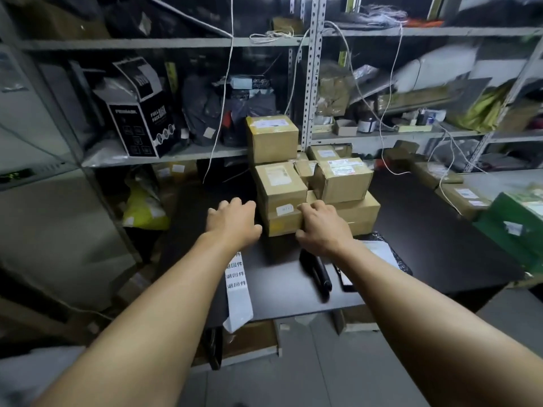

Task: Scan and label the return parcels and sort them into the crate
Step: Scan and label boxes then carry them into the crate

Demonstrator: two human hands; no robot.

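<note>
A pile of brown cardboard parcels (311, 183) sits at the back of a black table (440, 236), up against grey metal shelving (164, 155). The lowest parcel in the pile, a wide flat box (357, 214), lies on the table with a small white sticker on its near face. Two smaller boxes stand on top of it, and one more box (271, 139) sits higher, level with a shelf. The right hand (321, 227) rests against the near face of the wide flat box, thumb low and fingers curled over its top edge; whether it truly grips the box is hard to tell, since the hand hides the contact. The left hand (233, 221) hovers just left of the pile, fingers loosely spread and bent, holding nothing. Both bare forearms reach in from the bottom of the view. On the table nearer the person lie a black handheld device (318, 273), possibly a scanner, and a long white strip of labels (236, 292) printed with Chinese characters, hanging over the front edge. A green box (511, 230) stands at the right edge of the table. The shelves hold a black printed carton (138, 118), dark bags and loose white cords
</note>
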